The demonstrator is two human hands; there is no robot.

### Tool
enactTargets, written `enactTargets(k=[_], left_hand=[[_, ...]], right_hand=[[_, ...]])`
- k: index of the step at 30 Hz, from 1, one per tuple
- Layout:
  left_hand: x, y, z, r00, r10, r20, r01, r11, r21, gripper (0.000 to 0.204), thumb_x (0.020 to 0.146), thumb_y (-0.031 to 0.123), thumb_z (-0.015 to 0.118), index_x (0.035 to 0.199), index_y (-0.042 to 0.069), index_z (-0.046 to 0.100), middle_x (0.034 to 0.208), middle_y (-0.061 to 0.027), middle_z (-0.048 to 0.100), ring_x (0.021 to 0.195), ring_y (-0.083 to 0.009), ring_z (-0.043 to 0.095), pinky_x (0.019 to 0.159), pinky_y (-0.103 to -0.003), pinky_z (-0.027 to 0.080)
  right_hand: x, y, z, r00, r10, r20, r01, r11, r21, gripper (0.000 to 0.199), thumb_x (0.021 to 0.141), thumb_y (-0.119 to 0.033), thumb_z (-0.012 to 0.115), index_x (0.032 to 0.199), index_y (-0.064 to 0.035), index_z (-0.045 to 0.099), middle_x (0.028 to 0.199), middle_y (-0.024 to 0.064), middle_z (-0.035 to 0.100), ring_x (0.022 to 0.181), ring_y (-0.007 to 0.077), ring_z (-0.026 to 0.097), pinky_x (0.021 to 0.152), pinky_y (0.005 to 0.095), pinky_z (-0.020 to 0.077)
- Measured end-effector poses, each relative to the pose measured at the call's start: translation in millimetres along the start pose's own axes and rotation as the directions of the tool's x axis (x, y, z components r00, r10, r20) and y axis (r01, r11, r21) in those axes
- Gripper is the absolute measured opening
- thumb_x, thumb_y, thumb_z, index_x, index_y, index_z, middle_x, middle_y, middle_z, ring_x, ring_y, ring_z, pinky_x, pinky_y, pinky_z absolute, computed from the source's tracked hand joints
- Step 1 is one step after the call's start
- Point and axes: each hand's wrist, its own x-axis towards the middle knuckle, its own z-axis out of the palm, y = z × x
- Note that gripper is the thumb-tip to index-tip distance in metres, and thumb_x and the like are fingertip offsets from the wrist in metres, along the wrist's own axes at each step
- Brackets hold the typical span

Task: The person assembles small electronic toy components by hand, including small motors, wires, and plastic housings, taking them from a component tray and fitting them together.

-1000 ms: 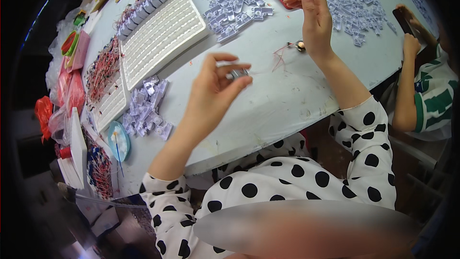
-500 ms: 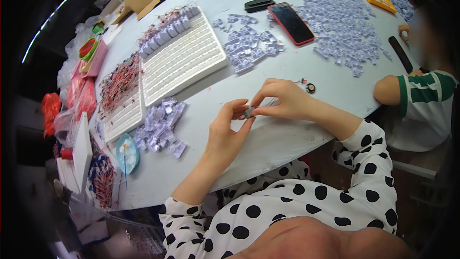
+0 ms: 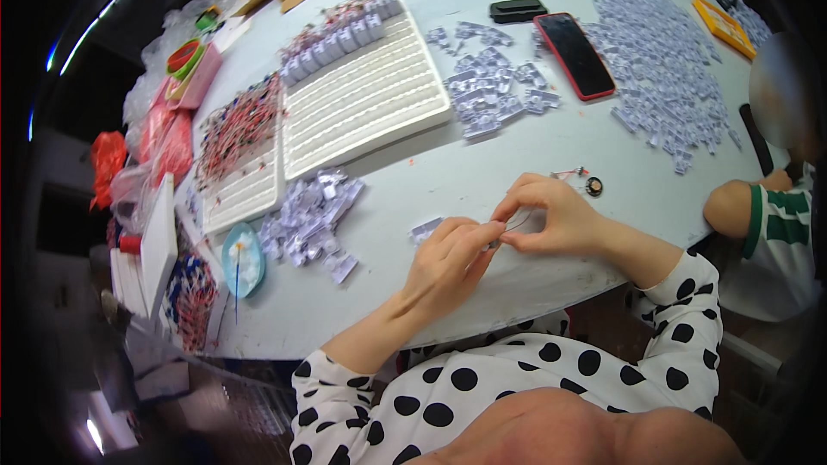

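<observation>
1 left hand point(image 3: 446, 260): fingertips clamp a small part point(image 3: 494, 244). 1 right hand point(image 3: 558, 220): fingertips meet the left's; closure cannot be told. 1 plastic piece point(image 3: 426, 231), beside left hand.

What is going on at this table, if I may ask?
A person in a spotted top sits at the table, left hand and right hand meeting at a small wired part, mostly hidden. A loose plastic piece lies just beyond the left hand, and a round dark component beyond the right. Further left, a white tray holds a row of wired pieces, with a plastic pile nearer the person.
</observation>
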Motion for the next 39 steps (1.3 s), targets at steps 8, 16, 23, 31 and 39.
enactTargets(k=[8,16,23,31,39], left_hand=[[-7,0,2,0.999,-0.014,0.047,0.013,0.999,0.036,0.05,0.074,-0.011,0.078,0.118,0.006,0.062,0.093,-0.0084,0.068,0.081,-0.0256,0.066,0.07,-0.035,0.053],[-11,3,-4,0.992,-0.121,0.018,0.122,0.988,-0.098,0.048,0.074,-0.011,0.08,0.116,0.004,0.061,0.096,-0.0097,0.068,0.084,-0.0227,0.067,0.074,-0.034,0.054],[-15,-12,-4,0.879,-0.476,0.028,0.442,0.792,-0.421,0.051,0.08,-0.012,0.077,0.124,0.0,0.052,0.116,-0.0111,0.064,0.11,-0.0166,0.061,0.098,-0.03,0.049],[-14,-15,5,0.874,-0.485,0.001,0.436,0.784,-0.441,0.049,0.083,-0.01,0.074,0.125,0.0,0.052,0.118,-0.0117,0.065,0.109,-0.0172,0.062,0.099,-0.032,0.049],[-17,-15,9,0.91,-0.412,-0.048,0.341,0.809,-0.479,0.043,0.083,-0.01,0.074,0.12,0.001,0.053,0.117,-0.0128,0.067,0.108,-0.0179,0.064,0.098,-0.033,0.051]], right_hand=[[-2,-1,6,0.998,-0.051,0.027,0.052,0.997,-0.053,0.024,0.074,-0.01,0.075,0.098,-0.0066,0.074,0.094,0.0088,0.07,0.096,0.0238,0.063,0.084,0.0361,0.05],[-2,4,0,0.994,-0.037,0.103,0.022,0.989,0.146,0.024,0.081,-0.011,0.071,0.105,-0.0063,0.075,0.093,0.0089,0.072,0.097,0.0219,0.064,0.088,0.0355,0.0504],[5,7,-6,0.994,0.054,0.1,-0.066,0.99,0.122,0.023,0.091,-0.018,0.07,0.111,-0.0074,0.075,0.1,0.0068,0.07,0.094,0.0196,0.063,0.085,0.032,0.0494],[6,15,1,0.999,-0.017,-0.028,0.019,0.995,0.1,0.028,0.09,-0.009,0.071,0.118,-0.0053,0.073,0.1,0.007,0.069,0.097,0.0163,0.061,0.083,0.029,0.0489],[3,4,6,0.992,0.123,0.027,-0.126,0.968,0.219,0.029,0.088,-0.01,0.073,0.117,-0.0068,0.074,0.102,0.0061,0.069,0.097,0.0156,0.061,0.085,0.0279,0.0471]])
